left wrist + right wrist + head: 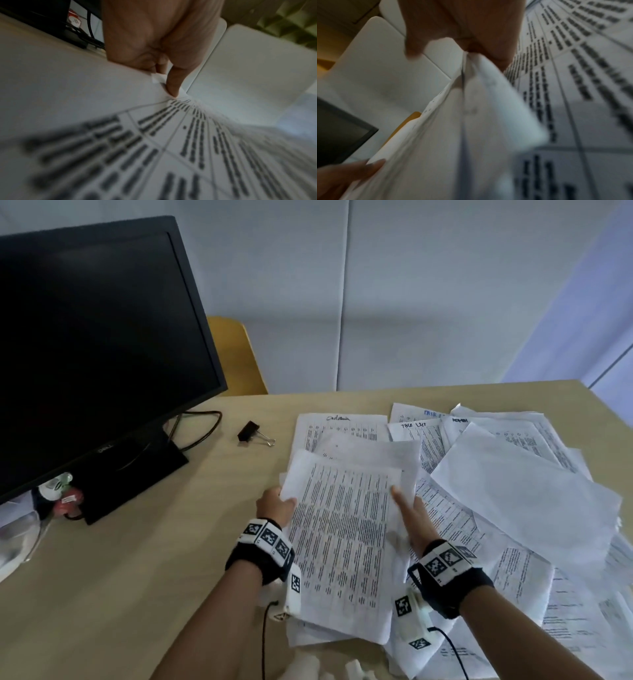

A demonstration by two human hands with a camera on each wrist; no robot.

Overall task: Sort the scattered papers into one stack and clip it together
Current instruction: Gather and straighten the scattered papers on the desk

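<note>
A bundle of printed sheets [342, 542] is held just above the desk between both hands. My left hand [275, 505] grips its left edge; in the left wrist view the thumb [173, 83] presses down on the top sheet [154, 148]. My right hand [412, 518] holds the right edge with the thumb on top and the fingers hidden beneath. In the right wrist view the sheets' edges [453, 135] run into that hand [465, 51]. Loose papers [524, 491] lie scattered at the right. A black binder clip [255, 433] lies apart on the desk.
A dark monitor [96, 347] stands at the left on the wooden desk [137, 542], with cables and small items [65, 494] by its base. A yellow chair back [236, 354] shows behind the desk. A grey partition wall closes the far side.
</note>
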